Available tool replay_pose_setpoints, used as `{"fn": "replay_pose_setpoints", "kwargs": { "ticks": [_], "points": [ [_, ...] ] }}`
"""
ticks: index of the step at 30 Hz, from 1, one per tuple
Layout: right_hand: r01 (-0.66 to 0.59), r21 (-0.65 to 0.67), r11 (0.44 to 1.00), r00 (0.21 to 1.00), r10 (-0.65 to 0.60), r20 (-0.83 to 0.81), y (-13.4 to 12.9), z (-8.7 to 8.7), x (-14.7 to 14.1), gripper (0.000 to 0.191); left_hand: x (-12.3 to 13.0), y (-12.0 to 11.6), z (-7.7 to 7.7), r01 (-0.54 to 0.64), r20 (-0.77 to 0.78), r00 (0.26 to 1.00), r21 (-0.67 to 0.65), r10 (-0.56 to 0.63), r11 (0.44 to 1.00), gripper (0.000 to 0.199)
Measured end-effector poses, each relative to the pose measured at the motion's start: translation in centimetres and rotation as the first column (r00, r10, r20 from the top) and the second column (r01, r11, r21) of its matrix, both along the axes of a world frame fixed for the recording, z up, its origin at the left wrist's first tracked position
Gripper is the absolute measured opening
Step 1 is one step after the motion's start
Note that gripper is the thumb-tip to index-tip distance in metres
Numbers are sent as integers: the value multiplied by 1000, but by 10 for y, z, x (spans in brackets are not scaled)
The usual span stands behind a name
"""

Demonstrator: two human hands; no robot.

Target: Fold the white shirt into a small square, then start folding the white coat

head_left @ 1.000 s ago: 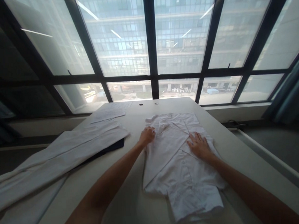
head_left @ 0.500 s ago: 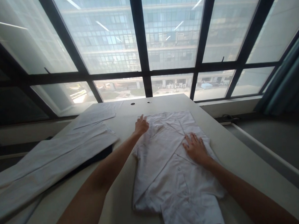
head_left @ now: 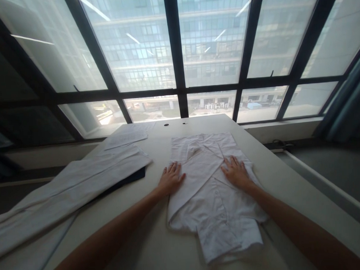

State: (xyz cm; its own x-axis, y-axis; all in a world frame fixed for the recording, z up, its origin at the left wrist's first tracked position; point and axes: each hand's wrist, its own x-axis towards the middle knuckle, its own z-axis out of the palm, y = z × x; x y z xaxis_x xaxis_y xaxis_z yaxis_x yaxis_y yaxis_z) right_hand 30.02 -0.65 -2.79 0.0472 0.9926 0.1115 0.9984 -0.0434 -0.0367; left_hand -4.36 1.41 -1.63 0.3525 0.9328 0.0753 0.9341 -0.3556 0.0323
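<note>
A white buttoned shirt (head_left: pixel 197 190) lies partly folded on the table, its buttons facing up and a sleeve end hanging toward me at the bottom. My left hand (head_left: pixel 171 178) rests flat on the shirt's left edge with its fingers spread. On the right part of the shirt, my right hand (head_left: pixel 237 173) also lies flat, fingers apart, beside a diagonal fold. Neither hand grips the cloth.
The white table (head_left: pixel 154 235) reaches toward a large framed window (head_left: pixel 181 91). More white garments (head_left: pixel 81 187) are spread along its left side, with a dark cloth (head_left: pixel 131 176) under them. Two small holes show near the far edge. A curtain (head_left: pixel 342 104) hangs at right.
My left hand has come from the shirt's far left corner back toward me along its left edge. My right hand stays almost in place. The view has shifted slightly.
</note>
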Motion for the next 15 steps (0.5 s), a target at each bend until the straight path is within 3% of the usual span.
{"fn": "replay_pose_setpoints", "kwargs": {
  "ticks": [8, 15],
  "points": [
    [24, -16, 1000, 999, -24, -21, 18, 9, -12, 63, -5, 39, 15, -19, -4, 1000, -58, 19, 998, 64],
    [-4, 7, 1000, 1000, 4, -17, 21, 4, -9, 61, -12, 38, 6, -55, 103, 994, 103, 45, 993, 48]
  ]
}}
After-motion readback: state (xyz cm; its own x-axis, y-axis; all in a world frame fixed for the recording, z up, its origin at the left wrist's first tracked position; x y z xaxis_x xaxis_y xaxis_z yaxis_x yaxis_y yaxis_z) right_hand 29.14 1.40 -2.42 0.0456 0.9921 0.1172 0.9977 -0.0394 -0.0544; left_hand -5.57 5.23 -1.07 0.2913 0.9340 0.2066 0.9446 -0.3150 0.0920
